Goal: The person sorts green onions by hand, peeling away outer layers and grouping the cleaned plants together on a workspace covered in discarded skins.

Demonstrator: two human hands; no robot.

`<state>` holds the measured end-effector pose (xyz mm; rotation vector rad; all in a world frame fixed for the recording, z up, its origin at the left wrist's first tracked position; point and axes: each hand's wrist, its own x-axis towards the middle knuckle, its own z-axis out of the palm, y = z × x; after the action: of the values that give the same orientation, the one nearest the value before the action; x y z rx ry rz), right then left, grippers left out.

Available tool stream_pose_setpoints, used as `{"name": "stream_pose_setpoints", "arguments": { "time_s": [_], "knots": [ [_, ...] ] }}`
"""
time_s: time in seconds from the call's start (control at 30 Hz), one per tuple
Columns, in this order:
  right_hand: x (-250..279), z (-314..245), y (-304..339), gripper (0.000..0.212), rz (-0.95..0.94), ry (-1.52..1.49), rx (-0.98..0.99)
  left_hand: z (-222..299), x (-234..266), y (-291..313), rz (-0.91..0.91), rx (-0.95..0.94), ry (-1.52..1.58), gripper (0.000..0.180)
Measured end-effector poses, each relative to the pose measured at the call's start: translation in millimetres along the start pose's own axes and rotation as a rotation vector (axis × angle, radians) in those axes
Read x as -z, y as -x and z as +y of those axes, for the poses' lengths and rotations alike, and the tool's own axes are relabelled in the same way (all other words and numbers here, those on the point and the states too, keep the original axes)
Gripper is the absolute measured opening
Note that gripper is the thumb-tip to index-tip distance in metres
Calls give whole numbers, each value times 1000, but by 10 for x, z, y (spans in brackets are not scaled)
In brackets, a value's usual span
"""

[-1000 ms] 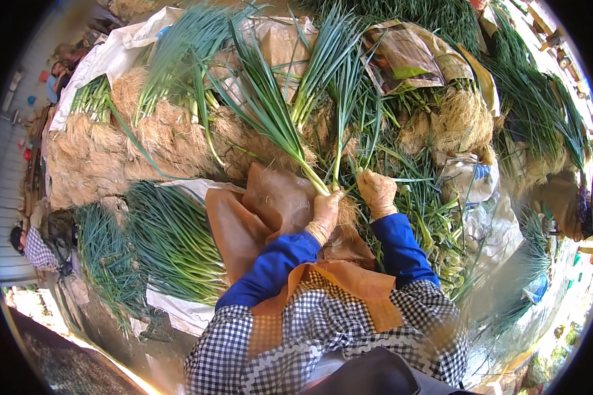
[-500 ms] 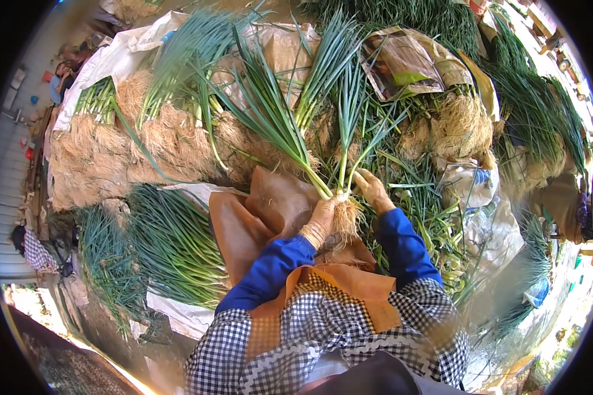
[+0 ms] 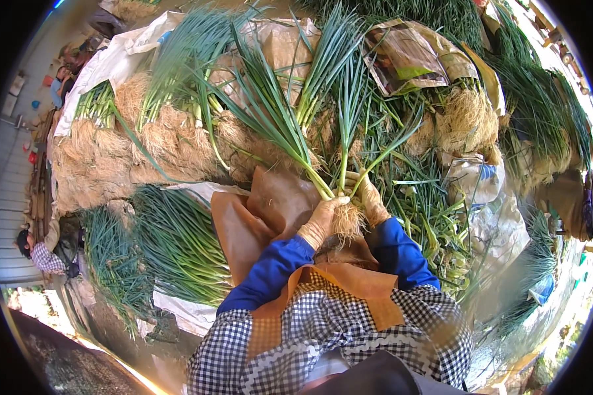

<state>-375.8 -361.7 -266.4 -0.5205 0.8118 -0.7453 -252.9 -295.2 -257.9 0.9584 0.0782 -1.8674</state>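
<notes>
My left hand (image 3: 321,220) is closed around the white lower stems of a few scallions (image 3: 344,158). Their long green leaves fan upward and outward, and a tangle of pale roots (image 3: 349,222) hangs below the grip. Close beside it on the right, my right hand (image 3: 371,199) has its fingers bent and pressed against the stem of the rightmost scallion, whose leaf leans to the right. Part of those fingers is hidden behind the stem. Brown sheeting (image 3: 280,204) lies beneath and left of my hands.
Bundled scallions with dry roots (image 3: 158,141) line the far side. More green scallions (image 3: 178,243) lie at left. Loose trimmed leaves (image 3: 428,210) pile up at right, beside a whitish plastic sack (image 3: 497,210). Another person (image 3: 43,253) crouches at the far left.
My right hand has drawn in closer to the stems, its fingers now bent. The rightmost leaf has swung outward to the right. My left hand keeps its hold.
</notes>
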Motion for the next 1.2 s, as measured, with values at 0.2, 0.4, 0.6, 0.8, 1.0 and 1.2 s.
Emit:
{"name": "stream_pose_setpoints", "arguments": {
  "time_s": [0.2,0.4,0.6,0.8,1.0,1.2],
  "knots": [
    [33,-82,-166,52,-48,56,114,89,-46,143,-255,167,263,17],
    [-689,261,-456,61,-322,-228,435,272,-370,510,-589,330,327,29],
    [-231,211,-147,29,-262,1436,681,829,-831,1198,-746,348,381,22],
    [-214,-447,-648,31,345,1448,528,1859,-1177,1561,-1058,-52,108,18],
    [30,-829,-1491,45,650,1504,184,1782,-847,991,-642,-496,-62,17],
    [-93,-629,-311,25,-107,365,22,566,113,72,-68,-102,22,17]
  ]
}}
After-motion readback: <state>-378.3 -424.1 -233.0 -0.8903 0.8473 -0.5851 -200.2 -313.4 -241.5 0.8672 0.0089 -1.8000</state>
